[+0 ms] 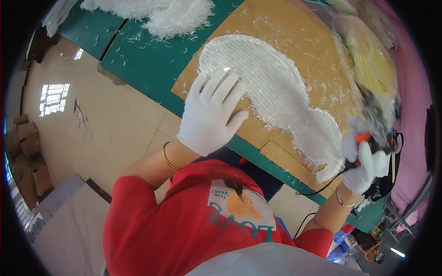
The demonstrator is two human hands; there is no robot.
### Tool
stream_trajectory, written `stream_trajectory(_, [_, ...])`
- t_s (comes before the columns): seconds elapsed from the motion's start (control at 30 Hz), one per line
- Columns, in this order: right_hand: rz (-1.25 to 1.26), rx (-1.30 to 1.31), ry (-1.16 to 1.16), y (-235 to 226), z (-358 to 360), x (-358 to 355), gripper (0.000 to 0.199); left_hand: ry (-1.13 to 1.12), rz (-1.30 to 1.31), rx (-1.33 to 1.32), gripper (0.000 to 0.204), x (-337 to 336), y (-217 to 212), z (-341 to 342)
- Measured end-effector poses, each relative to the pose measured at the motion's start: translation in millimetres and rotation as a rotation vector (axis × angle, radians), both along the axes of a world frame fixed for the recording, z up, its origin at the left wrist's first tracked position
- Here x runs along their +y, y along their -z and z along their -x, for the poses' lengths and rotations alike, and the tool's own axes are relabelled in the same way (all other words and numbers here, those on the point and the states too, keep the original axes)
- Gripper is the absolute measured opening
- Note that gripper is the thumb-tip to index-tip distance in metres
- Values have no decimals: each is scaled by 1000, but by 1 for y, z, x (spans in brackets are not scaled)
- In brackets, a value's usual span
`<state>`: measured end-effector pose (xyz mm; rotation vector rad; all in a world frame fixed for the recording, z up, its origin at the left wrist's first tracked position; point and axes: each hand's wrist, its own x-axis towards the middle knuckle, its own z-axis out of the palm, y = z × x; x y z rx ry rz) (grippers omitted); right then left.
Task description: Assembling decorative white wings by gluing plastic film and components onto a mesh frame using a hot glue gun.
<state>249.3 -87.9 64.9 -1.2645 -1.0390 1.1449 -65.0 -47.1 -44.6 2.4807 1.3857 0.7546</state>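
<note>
A long, curved piece of white ribbed, fuzzy fabric lies flat on a brown cardboard sheet. My left hand, in a white glove, rests with fingers stretched out on the fabric's near left edge. My right hand, also gloved, is closed round a black-and-orange corded hand tool beside the fabric's narrow right end. The hand partly covers the tool, and its exact kind and working end are hard to make out.
A heap of white fluffy material lies on the green table, and loose white fibres are scattered about. Clear plastic bags with yellowish contents and pink cloth stand at the right. A black cord hangs over the near table edge.
</note>
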Motion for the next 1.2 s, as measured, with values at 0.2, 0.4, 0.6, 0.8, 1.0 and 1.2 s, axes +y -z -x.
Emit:
stream_trajectory(0.2, [385, -460, -112, 15, 80, 66, 37, 3, 59, -2, 55, 4, -2, 0])
stream_trajectory(0.4, [485, -553, -251, 32, 124, 98, 28, -18, 80, 3, 58, 5, -4, 2])
stream_trajectory(0.6, [462, -546, -280, 61, 120, 106, 31, 12, 83, -49, 60, 6, 4, 5])
stream_trajectory(0.8, [457, -608, -266, 64, 126, 105, 32, -29, 103, -87, 71, 7, -1, 5])
stream_trajectory(1.0, [446, -666, -255, 73, 123, 104, 31, -102, 69, -76, 64, 3, 5, 2])
stream_trajectory(1.2, [380, -597, -250, 72, 121, 103, 30, 28, -165, -220, 52, -6, 22, 23])
